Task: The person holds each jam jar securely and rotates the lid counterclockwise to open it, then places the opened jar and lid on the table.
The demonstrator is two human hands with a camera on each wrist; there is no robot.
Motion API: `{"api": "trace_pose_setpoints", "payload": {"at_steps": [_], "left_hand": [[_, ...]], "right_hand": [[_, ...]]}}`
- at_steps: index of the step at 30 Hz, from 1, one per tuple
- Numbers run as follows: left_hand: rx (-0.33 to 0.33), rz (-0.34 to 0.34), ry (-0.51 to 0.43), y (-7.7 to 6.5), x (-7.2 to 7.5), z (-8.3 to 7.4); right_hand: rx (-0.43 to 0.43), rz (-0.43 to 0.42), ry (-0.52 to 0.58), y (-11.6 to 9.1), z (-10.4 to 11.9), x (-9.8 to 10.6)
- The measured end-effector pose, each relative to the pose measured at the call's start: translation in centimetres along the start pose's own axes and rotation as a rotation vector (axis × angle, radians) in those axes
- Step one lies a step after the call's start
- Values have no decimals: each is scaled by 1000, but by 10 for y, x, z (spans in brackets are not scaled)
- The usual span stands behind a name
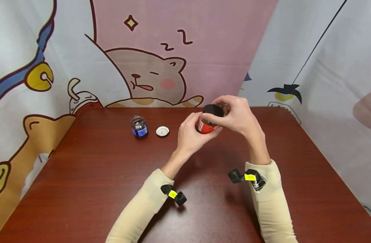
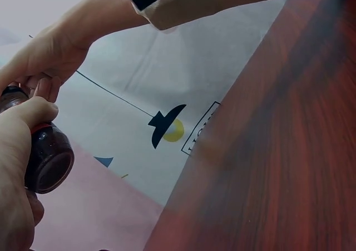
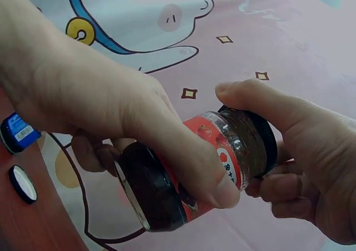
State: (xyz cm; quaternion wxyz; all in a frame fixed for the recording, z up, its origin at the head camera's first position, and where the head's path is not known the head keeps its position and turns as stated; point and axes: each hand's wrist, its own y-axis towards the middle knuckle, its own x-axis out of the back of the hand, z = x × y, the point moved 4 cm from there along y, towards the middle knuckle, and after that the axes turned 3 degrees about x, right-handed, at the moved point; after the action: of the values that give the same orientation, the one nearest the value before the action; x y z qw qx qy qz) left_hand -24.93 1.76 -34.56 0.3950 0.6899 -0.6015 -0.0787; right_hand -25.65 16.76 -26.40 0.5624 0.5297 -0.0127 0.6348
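A glass jar with a red label (image 1: 206, 127) and dark contents is held above the table. My left hand (image 1: 191, 133) grips the jar round its body, thumb across the label in the right wrist view. The jar's black lid (image 1: 213, 110) sits on its mouth, and my right hand (image 1: 238, 114) grips that lid between thumb and curled fingers. In the right wrist view the jar (image 3: 208, 137) lies tilted between both hands, its lid (image 3: 258, 139) toward the right hand. The left wrist view shows the jar's dark base (image 2: 50, 162).
An uncapped glass jar with a blue label (image 1: 139, 127) stands at the back left of the brown table (image 1: 91, 175). Beside it lies a loose round lid (image 1: 162, 131), white inside facing up. Cartoon-printed cloths (image 1: 216, 44) hang behind and along the sides.
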Motion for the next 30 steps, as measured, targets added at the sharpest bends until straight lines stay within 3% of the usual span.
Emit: {"api": "trace_pose_setpoints", "payload": {"at_steps": [18,23,30], "left_hand": [[-32,-21,111,-7,27,6],[-57,9,85,-4,31,6],[-90,55,-50,3,37,6]], "right_hand": [[-21,73,-95,1,19,-18],[48,3,-114,1,21,-19],[165,-151,-89,3,21,-24]]}}
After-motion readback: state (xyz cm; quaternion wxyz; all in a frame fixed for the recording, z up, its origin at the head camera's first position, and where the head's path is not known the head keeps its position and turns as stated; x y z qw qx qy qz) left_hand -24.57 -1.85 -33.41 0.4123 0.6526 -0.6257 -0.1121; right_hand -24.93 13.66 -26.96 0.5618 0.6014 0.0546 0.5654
